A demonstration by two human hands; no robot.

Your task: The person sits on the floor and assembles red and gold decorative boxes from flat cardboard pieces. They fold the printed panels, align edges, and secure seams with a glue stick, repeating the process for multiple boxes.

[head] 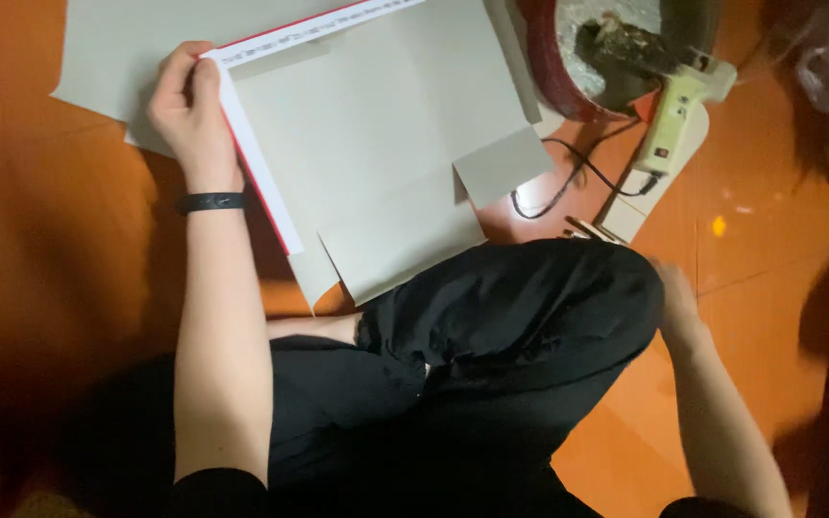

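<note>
We pin the grey card sheet (376, 144) at its ten o'clock corner with our left hand (187, 105); right hand (675, 299) blurred, grip untellable, should steady.

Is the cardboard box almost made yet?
Not yet. Done: the grey cardboard sheet is cut out with flaps, one flap sticking out at its side. In hand: the left hand pinches its red-edged corner, while the right hand is blurred by the knee, apparently holding nothing. Left: the sheet lies flat, unfolded, and the glue gun rests untouched.
</note>
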